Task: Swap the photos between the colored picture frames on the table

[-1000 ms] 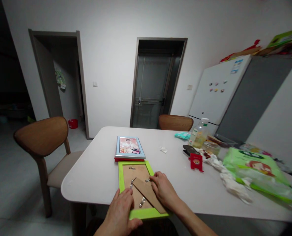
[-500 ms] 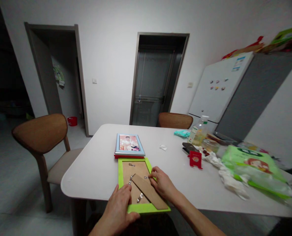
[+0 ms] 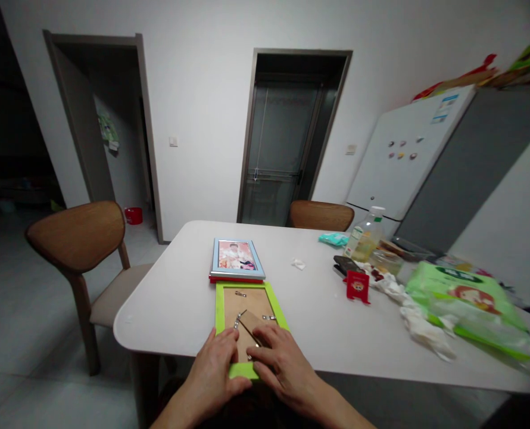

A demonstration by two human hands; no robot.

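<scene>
A bright green picture frame (image 3: 220, 316) lies face down near the table's front edge, showing its brown backing board (image 3: 231, 307) and several metal clips (image 3: 237, 322). A cardboard easel strut (image 3: 251, 325) lies across the backing, its lower end hidden under my right hand (image 3: 283, 372). My right hand's spread fingers press on the strut. My left hand (image 3: 214, 372) rests flat on the frame's lower left corner, holding nothing. Above the green frame lies a silver-blue photo frame (image 3: 236, 256) with its picture facing up, on top of a red frame (image 3: 233, 279).
The white table (image 3: 167, 310) has its rounded edge close to my hands. To the right lie a red card (image 3: 357, 286), a phone (image 3: 346, 265), crumpled tissue (image 3: 419, 325), a plastic bottle (image 3: 365, 238) and a green package (image 3: 461, 292). A wooden chair (image 3: 77, 232) stands left.
My right hand has moved down and left, closer to my left hand. It now covers the strut's lower end and most of the frame's bottom edge. The view has tilted slightly.
</scene>
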